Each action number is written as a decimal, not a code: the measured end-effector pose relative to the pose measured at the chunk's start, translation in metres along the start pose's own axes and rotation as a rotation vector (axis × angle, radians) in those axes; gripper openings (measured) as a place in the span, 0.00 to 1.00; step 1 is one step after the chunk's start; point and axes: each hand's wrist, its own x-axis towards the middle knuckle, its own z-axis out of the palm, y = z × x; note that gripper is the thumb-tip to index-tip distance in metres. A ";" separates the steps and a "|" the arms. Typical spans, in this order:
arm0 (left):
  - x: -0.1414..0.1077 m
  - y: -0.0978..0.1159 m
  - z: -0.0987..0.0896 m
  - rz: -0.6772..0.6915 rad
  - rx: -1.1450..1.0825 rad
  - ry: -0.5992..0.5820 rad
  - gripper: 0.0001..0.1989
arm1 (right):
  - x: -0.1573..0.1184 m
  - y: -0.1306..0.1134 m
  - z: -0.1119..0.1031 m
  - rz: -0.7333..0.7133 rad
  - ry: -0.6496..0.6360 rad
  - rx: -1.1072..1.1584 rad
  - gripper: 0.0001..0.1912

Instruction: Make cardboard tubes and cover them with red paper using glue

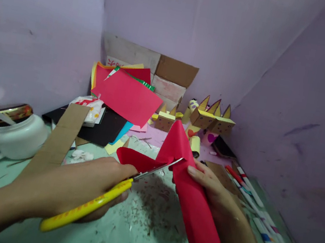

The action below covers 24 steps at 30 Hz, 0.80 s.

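My left hand (88, 188) is closed around a pair of scissors with a yellow handle (86, 211). Their metal blades (156, 170) reach into a piece of red paper (189, 197), which is partly cut. One narrow flap of the paper bends off to the left, beside my left thumb. On the right, my right hand (211, 184) pinches the wider, folded part of the sheet, thumb in front and the other fingers mostly hidden behind it. The paper is held above the green tabletop (130, 233).
Coloured paper sheets (129, 94) lean on a cardboard box (176, 71) at the back. Small cardboard animal figures (213, 120) stand back right. A white mug (18, 138) and a cardboard strip (59, 137) are at left. Several markers (274, 237) lie along the right wall.
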 end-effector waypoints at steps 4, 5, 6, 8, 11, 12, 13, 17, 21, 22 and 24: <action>0.001 0.002 -0.002 -0.071 0.055 -0.073 0.10 | 0.001 0.001 0.004 0.029 0.043 0.023 0.16; 0.002 0.004 -0.003 -0.088 0.058 -0.080 0.10 | 0.001 0.001 0.005 0.035 0.065 0.030 0.15; 0.002 0.007 -0.004 -0.101 0.058 -0.079 0.11 | 0.001 0.001 0.006 0.038 0.089 0.036 0.14; 0.002 0.011 -0.004 -0.099 0.050 -0.039 0.11 | 0.001 0.001 0.007 0.042 0.114 0.037 0.12; 0.004 0.014 -0.002 -0.064 0.028 0.019 0.10 | 0.002 0.001 0.007 0.025 0.069 0.020 0.15; 0.005 0.015 0.000 -0.060 0.030 0.026 0.10 | 0.002 0.001 0.006 0.012 0.046 0.014 0.17; 0.006 0.015 0.001 -0.060 0.038 0.025 0.09 | 0.002 0.001 0.005 -0.001 0.024 0.006 0.18; 0.010 0.013 0.006 -0.075 0.091 0.014 0.09 | 0.002 0.002 0.003 -0.036 -0.011 -0.017 0.20; 0.011 0.008 0.008 -0.055 0.068 0.043 0.10 | 0.002 0.003 0.002 -0.055 -0.005 -0.004 0.20; 0.011 0.007 0.008 -0.041 0.051 0.047 0.11 | 0.002 0.003 0.001 -0.058 -0.002 0.003 0.20; 0.010 0.005 0.007 -0.022 0.033 0.055 0.11 | 0.002 0.003 0.001 -0.064 -0.006 -0.003 0.20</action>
